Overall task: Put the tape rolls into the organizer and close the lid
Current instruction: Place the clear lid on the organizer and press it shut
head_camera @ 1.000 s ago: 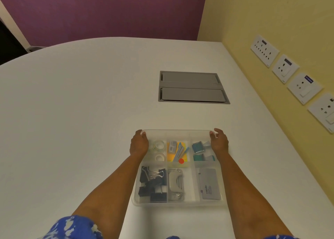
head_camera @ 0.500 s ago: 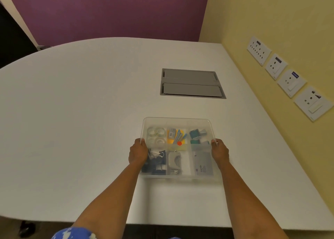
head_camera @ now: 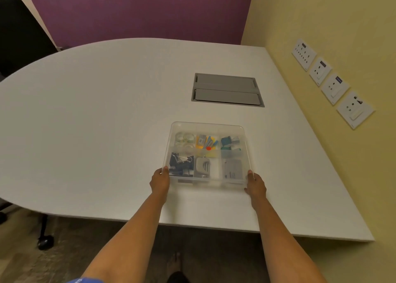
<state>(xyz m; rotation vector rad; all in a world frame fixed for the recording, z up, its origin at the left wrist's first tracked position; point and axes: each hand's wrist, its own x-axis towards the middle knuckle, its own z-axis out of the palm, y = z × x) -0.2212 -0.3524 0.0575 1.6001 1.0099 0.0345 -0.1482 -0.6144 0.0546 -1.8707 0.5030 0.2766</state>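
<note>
A clear plastic organizer [head_camera: 207, 124] with a see-through lid on top sits on the white table [head_camera: 96, 115]. Clear tape rolls [head_camera: 184, 137] lie in its far left compartment. Black binder clips, a punch, a card and coloured small items fill the other compartments. My left hand [head_camera: 159, 181] grips the near left corner of the organizer, thumb on the lid's edge. The near right corner is held the same way by my right hand [head_camera: 255, 186].
A grey cable hatch [head_camera: 227, 89] is set into the table beyond the organizer. Several wall sockets [head_camera: 334, 87] line the yellow wall on the right. A chair's castor [head_camera: 45, 243] stands on the floor under the table's left edge, and the table's near edge lies close behind my hands.
My hands slid from the organizer's far corners along its sides to the near corners. My view pulled back, showing the table's near edge and the floor.
</note>
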